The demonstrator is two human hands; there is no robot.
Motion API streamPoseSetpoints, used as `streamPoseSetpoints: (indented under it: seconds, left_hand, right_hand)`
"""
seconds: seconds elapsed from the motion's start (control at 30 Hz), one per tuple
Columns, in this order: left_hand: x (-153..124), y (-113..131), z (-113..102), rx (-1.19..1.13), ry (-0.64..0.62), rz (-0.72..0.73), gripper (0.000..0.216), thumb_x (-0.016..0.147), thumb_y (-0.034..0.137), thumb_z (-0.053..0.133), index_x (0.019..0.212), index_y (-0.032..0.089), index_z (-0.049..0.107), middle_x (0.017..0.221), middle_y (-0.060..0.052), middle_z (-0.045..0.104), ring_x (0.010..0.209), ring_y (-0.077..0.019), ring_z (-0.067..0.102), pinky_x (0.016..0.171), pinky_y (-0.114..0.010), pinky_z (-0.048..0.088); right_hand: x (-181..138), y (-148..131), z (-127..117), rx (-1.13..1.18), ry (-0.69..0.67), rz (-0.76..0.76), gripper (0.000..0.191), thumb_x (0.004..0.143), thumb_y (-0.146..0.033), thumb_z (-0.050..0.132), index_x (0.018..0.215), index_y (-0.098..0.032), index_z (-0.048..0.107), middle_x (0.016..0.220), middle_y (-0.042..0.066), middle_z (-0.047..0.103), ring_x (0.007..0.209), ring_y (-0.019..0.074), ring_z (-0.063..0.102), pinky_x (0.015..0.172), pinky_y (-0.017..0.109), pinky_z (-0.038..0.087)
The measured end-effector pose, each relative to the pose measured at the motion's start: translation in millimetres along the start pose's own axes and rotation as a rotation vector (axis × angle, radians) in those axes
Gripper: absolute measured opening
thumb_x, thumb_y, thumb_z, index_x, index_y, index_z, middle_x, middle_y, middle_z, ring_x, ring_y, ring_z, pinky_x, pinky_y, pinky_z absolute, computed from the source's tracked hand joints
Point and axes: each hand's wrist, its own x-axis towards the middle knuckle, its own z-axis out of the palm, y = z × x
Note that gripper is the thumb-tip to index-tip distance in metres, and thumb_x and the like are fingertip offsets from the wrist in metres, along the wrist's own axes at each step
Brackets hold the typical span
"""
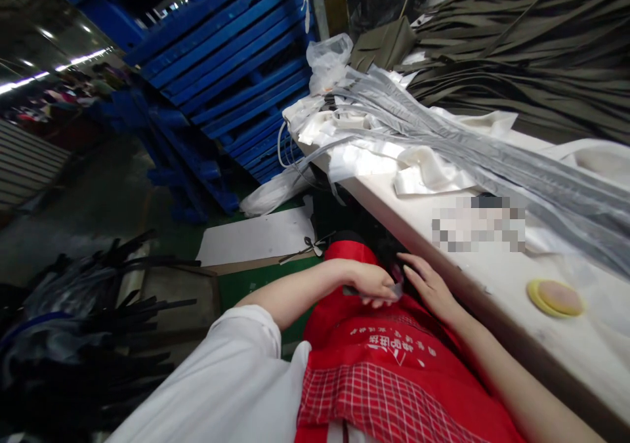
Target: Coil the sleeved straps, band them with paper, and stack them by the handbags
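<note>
My left hand [377, 282] is closed in front of the red apron [374, 338], at lap height. A bit of something greyish shows at its fingertips and below the palm, too small to name. My right hand [428, 284] lies beside the table edge, just right of the left hand, with its fingers stretched out and a little apart. It appears to hold nothing. Dark, blurred material lies between the two hands, and I cannot tell what it is.
The white table [394, 213] on my right bears long grey strips [443, 141], white fabric pieces [433, 170] and a yellow round object [556, 297]. Olive strips [516, 56] are heaped behind. Blue pallets [231, 69] stand stacked ahead. Black strips [98, 312] fill the lower left.
</note>
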Motion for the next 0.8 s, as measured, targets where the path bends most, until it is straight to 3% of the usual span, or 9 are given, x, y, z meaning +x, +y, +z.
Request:
streamPoseSetpoints:
  seconds: [0.07, 0.13, 0.2, 0.27, 0.37, 0.5, 0.8]
  left_hand:
    - [11, 9, 2, 0.010, -0.115, 0.042, 0.023, 0.091, 0.026, 0.053, 0.071, 0.018, 0.062, 0.055, 0.003, 0.063, 0.044, -0.0114, 0.056, 0.054, -0.025, 0.044]
    - [15, 11, -1, -0.029, -0.233, 0.066, 0.022, 0.090, 0.033, 0.055, 0.074, 0.019, 0.060, 0.058, 0.002, 0.065, 0.049, -0.0136, 0.059, 0.054, -0.025, 0.044]
    - [13, 6, -8, -0.092, -0.339, 0.093, 0.026, 0.085, 0.044, 0.061, 0.074, 0.020, 0.058, 0.060, 0.001, 0.066, 0.050, -0.0141, 0.058, 0.051, -0.025, 0.042]
    - [6, -1, -15, -0.135, -0.349, 0.142, 0.034, 0.078, 0.052, 0.067, 0.073, 0.020, 0.057, 0.058, 0.003, 0.061, 0.046, -0.0116, 0.051, 0.048, -0.024, 0.038]
    - [-1, -8, -17, -0.122, -0.215, 0.194, 0.038, 0.068, 0.054, 0.076, 0.076, 0.019, 0.063, 0.055, 0.006, 0.053, 0.047, -0.0091, 0.043, 0.048, -0.023, 0.033]
    - [-2, -9, -6, -0.081, -0.063, 0.221, 0.044, 0.057, 0.050, 0.084, 0.081, 0.017, 0.067, 0.069, 0.004, 0.062, 0.064, -0.0128, 0.054, 0.061, -0.023, 0.041]
    - [4, -9, 10, 0.140, 0.238, 0.075, 0.061, 0.061, 0.061, 0.076, 0.102, 0.018, 0.065, 0.092, -0.003, 0.067, 0.080, -0.0188, 0.061, 0.069, -0.026, 0.044]
  right_hand:
    - [-17, -8, -2, -0.115, -0.249, -0.059, 0.034, 0.084, -0.051, 0.061, 0.093, -0.020, 0.071, 0.097, 0.005, 0.071, 0.091, 0.0229, 0.063, 0.084, 0.033, 0.049]
    - [-30, -13, -8, -0.255, -0.399, -0.077, 0.042, 0.088, -0.055, 0.053, 0.080, -0.017, 0.070, 0.073, 0.002, 0.066, 0.068, 0.0178, 0.058, 0.065, 0.028, 0.047]
    - [-39, -14, -15, -0.337, -0.350, -0.069, 0.046, 0.088, -0.056, 0.052, 0.069, -0.016, 0.065, 0.059, -0.002, 0.056, 0.057, 0.0138, 0.050, 0.055, 0.025, 0.039]
    - [-44, -12, -22, -0.350, -0.263, -0.060, 0.048, 0.088, -0.057, 0.051, 0.065, -0.017, 0.062, 0.055, -0.003, 0.051, 0.055, 0.0126, 0.045, 0.052, 0.024, 0.036]
    - [-47, -5, -24, -0.336, -0.237, -0.044, 0.049, 0.089, -0.057, 0.050, 0.064, -0.017, 0.062, 0.057, -0.002, 0.052, 0.056, 0.0132, 0.045, 0.053, 0.025, 0.036]
    - [-44, 6, -20, -0.339, -0.235, -0.014, 0.052, 0.089, -0.060, 0.048, 0.069, -0.016, 0.067, 0.057, -0.001, 0.055, 0.055, 0.0139, 0.045, 0.052, 0.025, 0.036]
    - [-39, 6, -13, -0.424, -0.273, -0.024, 0.053, 0.091, -0.058, 0.045, 0.090, -0.016, 0.077, 0.069, 0.002, 0.068, 0.061, 0.0184, 0.055, 0.056, 0.027, 0.041]
